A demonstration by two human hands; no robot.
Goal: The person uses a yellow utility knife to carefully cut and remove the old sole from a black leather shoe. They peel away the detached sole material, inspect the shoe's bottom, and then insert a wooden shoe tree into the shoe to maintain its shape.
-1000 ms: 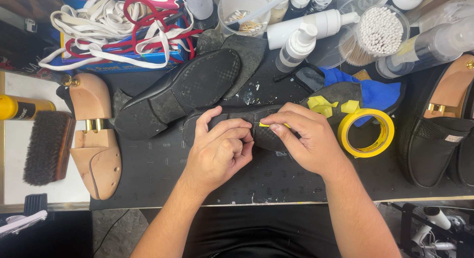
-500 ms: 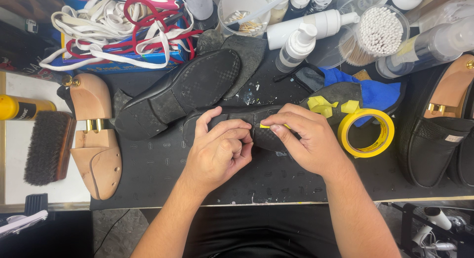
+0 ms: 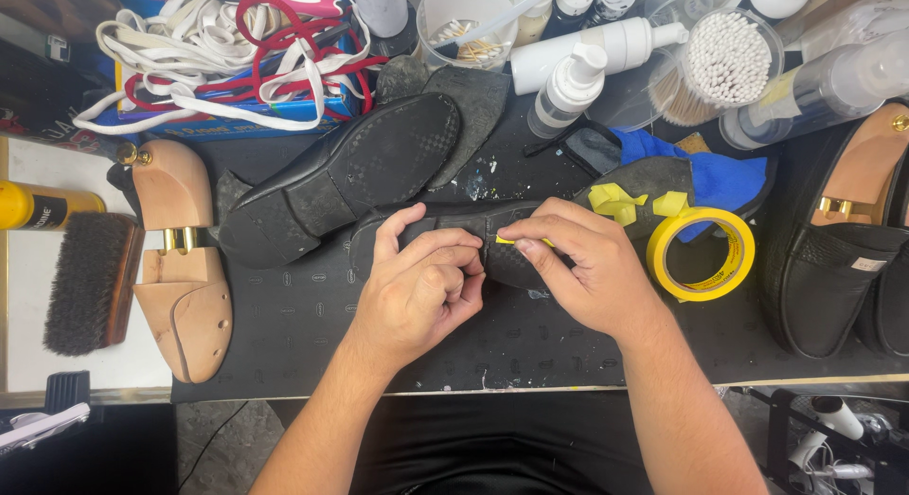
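both hands work at the middle of the dark desk (image 3: 312, 315), on a black shoe (image 3: 511, 258) lying sole-up. the left hand (image 3: 417, 291) curls its fingers closed over the shoe, and the right hand (image 3: 578, 268) pinches a strip of yellow tape (image 3: 521, 240) against the sole. just beyond them a second black shoe (image 3: 350, 178) lies sole-up and crowds the far side; a yellow tape roll (image 3: 701, 253) sits just right of the right hand, beside a blue cloth (image 3: 720, 178). a wooden shoe tree (image 3: 180, 258) and a brush (image 3: 90, 282) lie to the left. bare mat runs along the near edge. at the back, a clear tub (image 3: 724, 64) holds cotton swabs, a cup (image 3: 464, 21) holds sticks, and laces (image 3: 218, 59) heap on a box.
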